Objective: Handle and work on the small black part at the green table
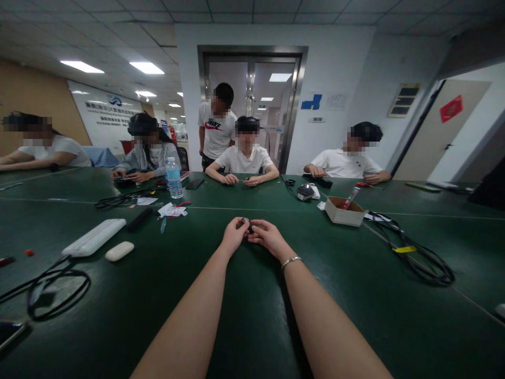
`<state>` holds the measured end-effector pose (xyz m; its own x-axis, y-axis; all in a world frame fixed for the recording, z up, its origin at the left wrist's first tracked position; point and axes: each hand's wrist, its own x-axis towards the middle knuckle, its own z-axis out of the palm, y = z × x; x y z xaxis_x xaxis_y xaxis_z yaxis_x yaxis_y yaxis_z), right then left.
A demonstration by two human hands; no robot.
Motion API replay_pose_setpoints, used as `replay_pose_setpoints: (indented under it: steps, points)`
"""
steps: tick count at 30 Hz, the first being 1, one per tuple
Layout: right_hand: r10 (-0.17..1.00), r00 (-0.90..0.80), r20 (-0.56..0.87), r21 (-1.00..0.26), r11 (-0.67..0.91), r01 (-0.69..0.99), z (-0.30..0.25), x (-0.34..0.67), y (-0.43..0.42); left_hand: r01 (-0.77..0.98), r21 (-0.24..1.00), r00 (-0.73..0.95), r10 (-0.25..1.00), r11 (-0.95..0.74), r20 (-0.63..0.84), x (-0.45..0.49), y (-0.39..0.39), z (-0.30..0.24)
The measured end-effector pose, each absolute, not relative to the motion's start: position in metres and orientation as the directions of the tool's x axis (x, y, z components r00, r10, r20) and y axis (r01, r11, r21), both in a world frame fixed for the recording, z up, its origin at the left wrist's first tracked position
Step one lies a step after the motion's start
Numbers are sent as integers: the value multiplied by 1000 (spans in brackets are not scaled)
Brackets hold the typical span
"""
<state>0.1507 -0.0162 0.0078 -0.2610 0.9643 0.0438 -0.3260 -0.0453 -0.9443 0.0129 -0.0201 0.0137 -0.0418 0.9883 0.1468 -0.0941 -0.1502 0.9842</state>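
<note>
Both my hands meet over the middle of the green table [189, 295]. Between them is a small dark object with a light, shiny top [246, 221]; its kind is too small to make out. My left hand [234, 235] is closed on it from the left, thumb and fingers pinched together. From the right, my right hand [269, 236] has its thumb and fingertips curled against the same object. Fingers cover much of it. A silver bracelet sits on my right wrist.
On the left lie a white power bank-like block [94, 238], a white oval mouse [120, 251] and black cable [59, 292]. A water bottle [173, 179] stands beyond. To the right are an open cardboard box [344, 215] and coiled cable [422, 258]. Several people are across the table.
</note>
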Motion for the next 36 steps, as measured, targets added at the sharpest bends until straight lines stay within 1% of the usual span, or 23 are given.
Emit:
replay_pose_setpoints:
  steps: [3, 6, 12, 19, 22, 25, 28, 30, 32, 36]
  points:
    - [973, -222, 69, -936, -14, -351, 4, 151, -14, -51, 990, -65, 990, -132, 129, 11, -20, 15]
    - [975, -207, 86, -935, 7, -356, 4, 151, -13, -51, 991, -69, 991, -121, 118, 11, -18, 13]
    - [977, -198, 83, -912, -6, -409, 6, 154, -16, -23, 994, -80, 991, -107, 105, 10, -15, 7]
    - [978, -183, 98, -908, 13, -419, 4, 154, -15, 26, 997, -40, 996, -73, 74, 5, -15, 8]
    - [980, -172, 103, -900, 19, -435, 3, 153, -13, 137, 985, -10, 994, -102, 105, 3, -14, 5]
    - [977, -188, 105, -902, 13, -432, 4, 154, -13, 298, 943, -12, 987, -150, 161, 3, -18, 5]
    - [975, -200, 99, -901, 2, -434, 6, 156, -13, 521, 833, -30, 971, -186, 236, 3, -27, 10]
    - [975, -204, 92, -901, -6, -434, 6, 157, -14, 629, 752, -29, 961, -195, 274, 3, -32, 16]
    - [973, -214, 91, -904, -10, -428, 6, 157, -14, 681, 711, -30, 964, -174, 265, 3, -36, 20]
    - [967, -234, 105, -910, -2, -414, 7, 157, -16, 721, 680, -53, 969, -132, 243, 1, -37, 23]
